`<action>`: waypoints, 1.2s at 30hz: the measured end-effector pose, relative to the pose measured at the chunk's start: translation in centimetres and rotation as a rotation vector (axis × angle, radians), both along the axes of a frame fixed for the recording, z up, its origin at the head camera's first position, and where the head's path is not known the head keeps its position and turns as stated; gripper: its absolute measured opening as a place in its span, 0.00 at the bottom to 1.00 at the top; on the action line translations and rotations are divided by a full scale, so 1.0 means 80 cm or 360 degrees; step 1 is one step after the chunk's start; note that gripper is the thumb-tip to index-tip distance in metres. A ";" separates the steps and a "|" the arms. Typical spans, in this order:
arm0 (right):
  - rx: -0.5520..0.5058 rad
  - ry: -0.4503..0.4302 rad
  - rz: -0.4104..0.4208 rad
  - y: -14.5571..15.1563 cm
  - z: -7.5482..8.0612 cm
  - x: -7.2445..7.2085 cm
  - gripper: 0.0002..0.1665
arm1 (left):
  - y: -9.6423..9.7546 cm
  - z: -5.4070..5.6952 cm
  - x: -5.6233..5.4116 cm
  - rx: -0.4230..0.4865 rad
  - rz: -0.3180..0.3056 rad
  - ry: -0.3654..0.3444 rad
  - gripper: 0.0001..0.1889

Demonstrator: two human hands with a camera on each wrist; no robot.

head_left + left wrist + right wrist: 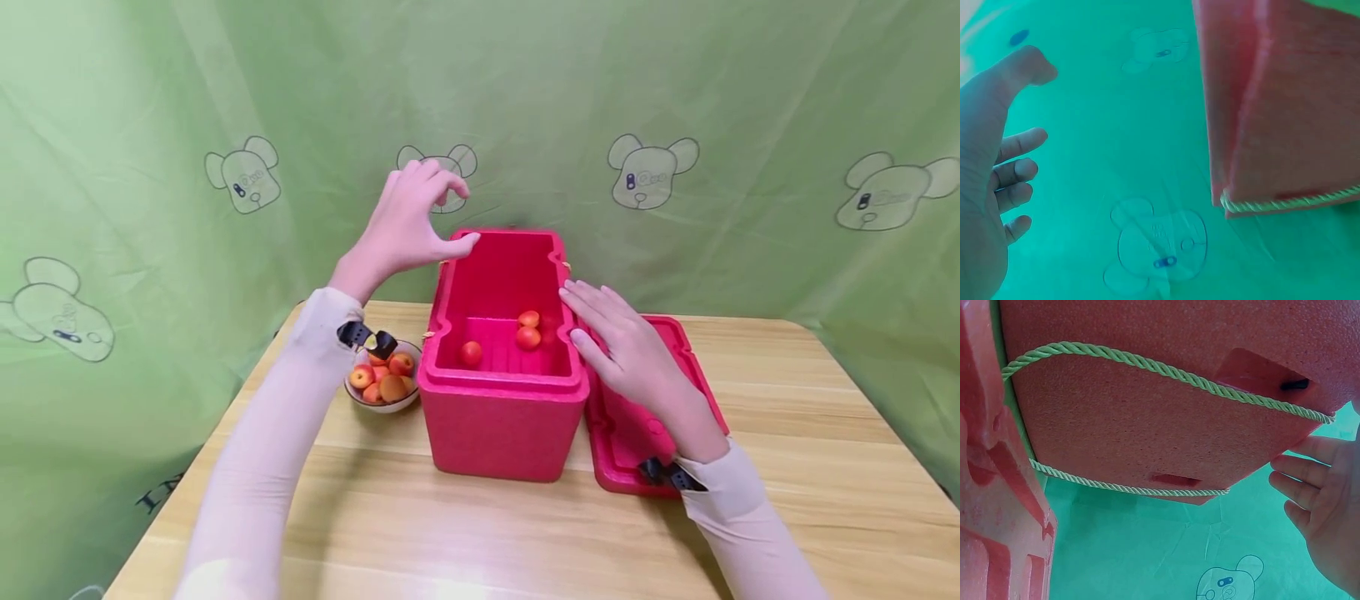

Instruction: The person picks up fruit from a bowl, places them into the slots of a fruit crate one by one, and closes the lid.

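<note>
A red foam box (502, 433) stands lidless on the table, with three small orange-red fruits (471, 354) on its floor. My left hand (408, 217) hovers over the box's left back rim, thumb and fingers curved wide apart with nothing between them. In the left wrist view, that hand (982, 187) is apart from the box wall (1297, 112). Against the right rim lies my right hand (622, 342), its fingers fairly straight. The right wrist view has this hand (1335, 512) by the box's edge, below a twisted cord (1172, 372).
Left of the box, a pale bowl (386, 407) holds several orange-red fruits (362, 377). The red lid (630, 425) lies on the wooden table (810, 467) at the right, partly under my right forearm. A green curtain (540, 100) with bear-head drawings hangs behind.
</note>
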State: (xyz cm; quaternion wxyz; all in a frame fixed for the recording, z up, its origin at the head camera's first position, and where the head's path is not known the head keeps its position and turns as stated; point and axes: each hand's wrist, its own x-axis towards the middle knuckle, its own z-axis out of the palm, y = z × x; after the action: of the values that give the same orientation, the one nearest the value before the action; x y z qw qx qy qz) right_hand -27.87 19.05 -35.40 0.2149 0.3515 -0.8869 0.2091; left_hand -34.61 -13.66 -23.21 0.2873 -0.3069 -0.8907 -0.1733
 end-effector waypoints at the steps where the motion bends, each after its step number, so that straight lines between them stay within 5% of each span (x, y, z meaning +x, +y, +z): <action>1: -0.0002 -0.0001 0.0002 0.000 0.000 0.000 0.38 | -0.006 -0.004 0.003 0.0035 0.0002 0.0001 0.24; 16: -0.0027 -0.0017 -0.0001 0.001 -0.001 -0.003 0.39 | -0.108 -0.080 0.027 0.0238 0.0156 -0.0175 0.25; 36: -0.0035 -0.0042 0.0012 0.000 -0.002 -0.003 0.39 | -0.154 -0.194 0.020 -0.0245 0.0263 -0.0555 0.27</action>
State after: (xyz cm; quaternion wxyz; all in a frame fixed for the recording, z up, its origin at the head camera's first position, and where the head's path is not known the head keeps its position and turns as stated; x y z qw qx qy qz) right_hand -28.11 19.08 -35.57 0.2062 0.3496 -0.8860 0.2243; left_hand -33.01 -25.94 -38.70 0.1178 -0.2193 -0.9596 -0.1311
